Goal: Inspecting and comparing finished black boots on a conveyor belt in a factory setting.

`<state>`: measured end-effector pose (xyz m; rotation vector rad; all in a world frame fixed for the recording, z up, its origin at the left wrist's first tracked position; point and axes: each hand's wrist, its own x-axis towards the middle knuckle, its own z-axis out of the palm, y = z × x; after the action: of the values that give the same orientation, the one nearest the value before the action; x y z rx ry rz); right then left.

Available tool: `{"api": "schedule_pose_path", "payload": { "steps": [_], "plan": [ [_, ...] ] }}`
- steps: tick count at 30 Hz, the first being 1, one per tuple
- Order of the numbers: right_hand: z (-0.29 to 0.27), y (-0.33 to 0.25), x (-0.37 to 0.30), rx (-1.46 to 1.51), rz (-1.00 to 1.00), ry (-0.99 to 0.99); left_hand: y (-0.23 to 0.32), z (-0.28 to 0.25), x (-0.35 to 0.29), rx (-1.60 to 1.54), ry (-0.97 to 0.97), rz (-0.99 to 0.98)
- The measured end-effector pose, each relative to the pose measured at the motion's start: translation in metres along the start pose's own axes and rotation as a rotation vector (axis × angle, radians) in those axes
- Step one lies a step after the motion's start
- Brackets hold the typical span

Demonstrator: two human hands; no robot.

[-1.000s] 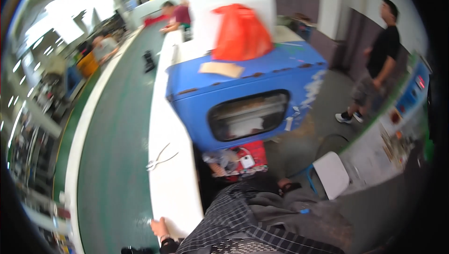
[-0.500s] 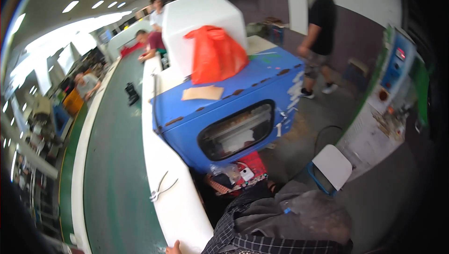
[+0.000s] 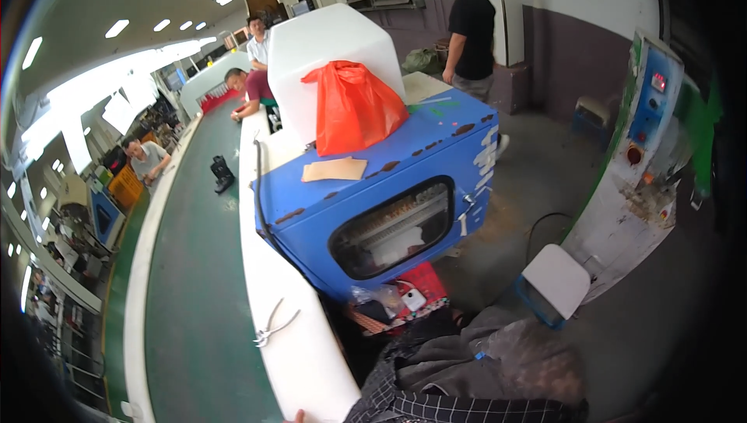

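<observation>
White is the long surface (image 3: pixel 292 365), and on it, close to its left edge, lie the pliers (image 3: pixel 274 326), their handles spread apart and pointing toward the far end and the right edge. Of the hands, I see only a fingertip of the left hand (image 3: pixel 298 417), at the near end of the surface, apart from the pliers. How far this hand is open, and whether it has hold of something, I cannot tell; for the right hand I cannot tell either. Along the left edge of the surface runs a green belt (image 3: pixel 198 306), which carries a black boot (image 3: pixel 222 174) in its far part, nearer to its right edge. At the right edge of the surface is a blue machine (image 3: pixel 307 224); on its top rest a red-orange bag (image 3: pixel 358 112) and, near the front edge, flat tan pieces (image 3: pixel 334 169).
</observation>
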<state>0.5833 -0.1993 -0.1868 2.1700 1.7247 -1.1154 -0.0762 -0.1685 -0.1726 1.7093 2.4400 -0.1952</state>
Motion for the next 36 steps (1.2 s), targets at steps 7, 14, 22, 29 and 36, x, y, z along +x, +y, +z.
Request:
{"api": "schedule_pose_path", "payload": {
  "steps": [7, 14, 22, 29, 36],
  "plan": [
    [-0.001, -0.005, 0.000, 0.040, -0.006, -0.003, 0.015, -0.020, -0.009, 0.025, -0.104, 0.044],
    [0.001, 0.000, -0.005, 0.051, 0.011, -0.008, 0.029, -0.039, -0.023, -0.042, -0.112, -0.124],
    [0.005, 0.003, -0.003, 0.051, 0.027, -0.013, 0.037, -0.042, -0.022, -0.176, -0.124, -0.208],
    [0.003, 0.005, -0.002, 0.042, 0.034, -0.017, 0.064, -0.090, -0.048, -0.264, -0.136, -0.263],
    [0.002, 0.007, -0.005, 0.035, 0.040, -0.007, 0.076, -0.114, -0.062, -0.124, -0.185, -0.187]
  ]
}}
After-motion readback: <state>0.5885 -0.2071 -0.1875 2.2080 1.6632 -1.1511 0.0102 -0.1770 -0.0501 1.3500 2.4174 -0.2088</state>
